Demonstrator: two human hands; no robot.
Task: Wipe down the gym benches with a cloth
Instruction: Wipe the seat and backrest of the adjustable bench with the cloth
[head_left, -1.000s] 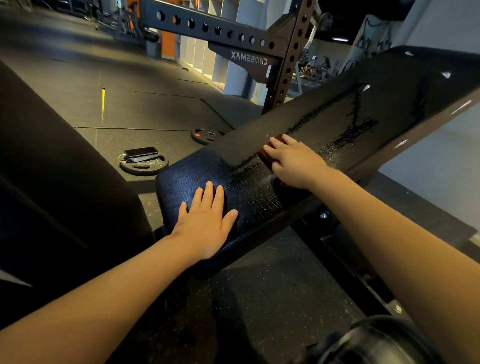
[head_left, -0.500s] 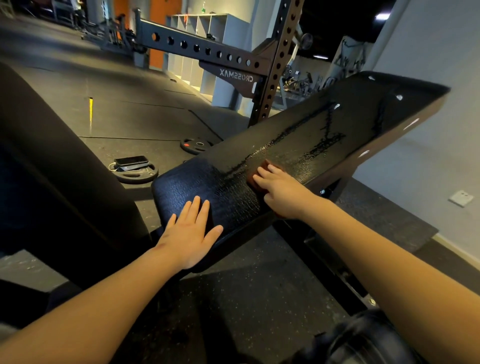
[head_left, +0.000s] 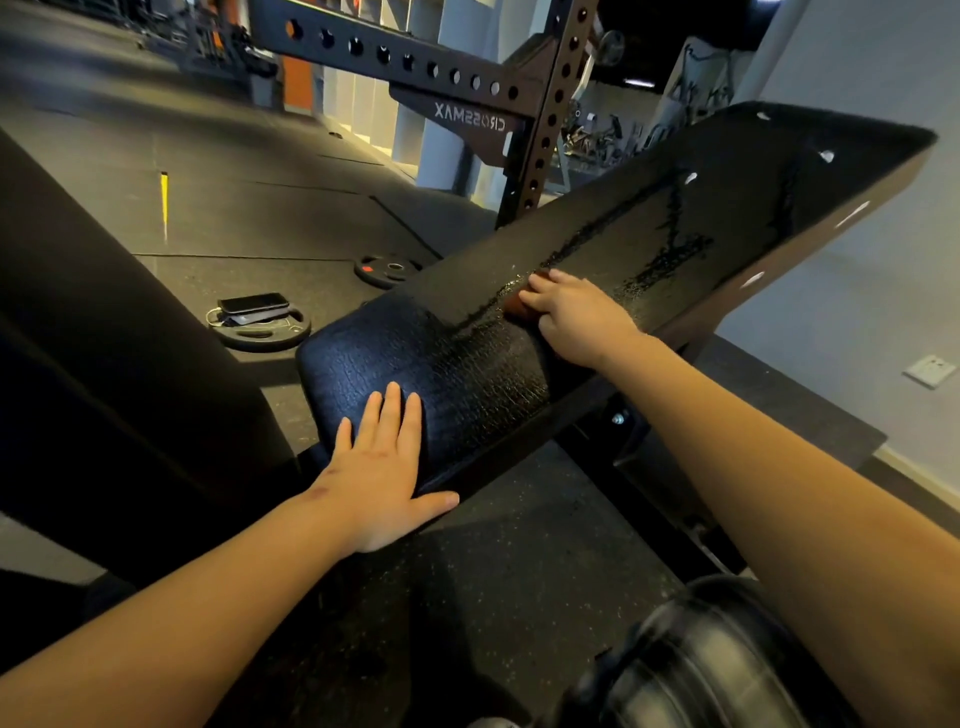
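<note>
Head view: your left hand (head_left: 382, 470) lies flat, fingers straight, on the near end of the long black cracked-vinyl padded desk (head_left: 395, 338). Further up its wet slope, your right hand (head_left: 574, 317) curls over a reddish-brown cloth (head_left: 513, 309), gripping it. Only the cloth's edge shows beneath your fingers.

The bench (head_left: 675, 234) slopes from its near end at centre up and away to the right. The left hand (head_left: 382, 467) lies flat on the near end. The right hand (head_left: 571, 312) is farther up, over the cloth (head_left: 517, 309) (mostly hidden beneath the fingers). Behind the bench stands the rack (head_left: 545, 130). On the floor (head_left: 260, 218) to its left lie two plates (head_left: 265, 332), the nearer bearing a phone (head_left: 253, 304).
</note>
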